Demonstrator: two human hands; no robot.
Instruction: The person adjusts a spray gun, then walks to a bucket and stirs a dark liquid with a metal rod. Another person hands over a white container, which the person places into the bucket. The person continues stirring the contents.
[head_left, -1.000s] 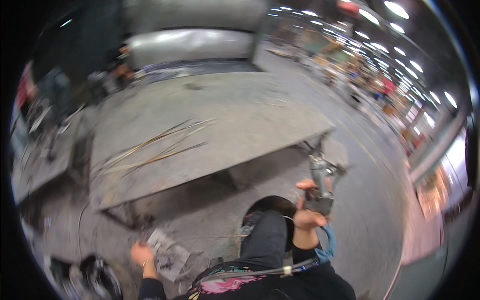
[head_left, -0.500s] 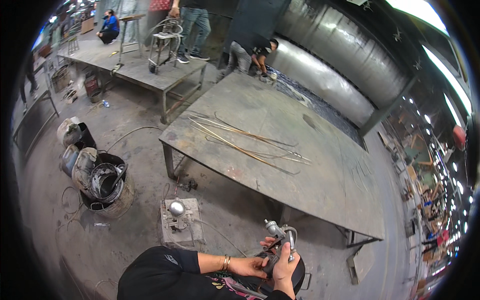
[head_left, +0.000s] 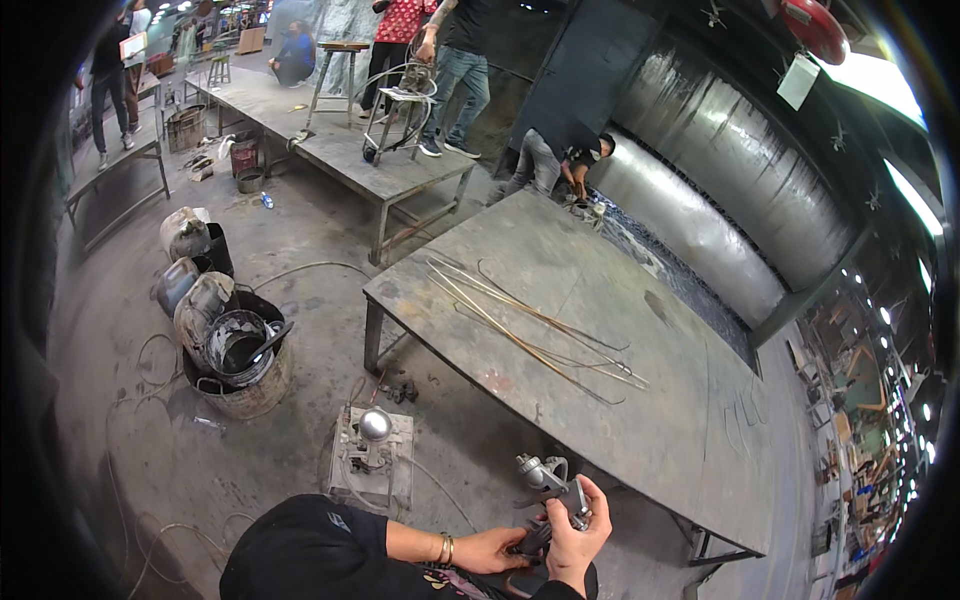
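Observation:
A grey metal spray gun [head_left: 541, 474] is held in front of my body, low in the view, with its ribbed round nozzle pointing up and to the left. My left hand [head_left: 492, 550], with bracelets at the wrist, is closed round the dark lower part of the gun. Thumb and fingers of my right hand [head_left: 578, 530] grip the gun's body from the right side. A hose-like length shows below my left hand. My palms hide part of the gun.
A large metal table [head_left: 640, 300] stands ahead, with several thin bent rods [head_left: 540, 345] on it. To the left are a bucket [head_left: 245, 385] with stained containers and a grey base with a silver dome [head_left: 376, 425]. Hoses cross the floor. Several people work at the back.
My view has swung up and left, so the table and people sit lower and further right. My right fingers have shifted on the spray gun, which both hands still hold.

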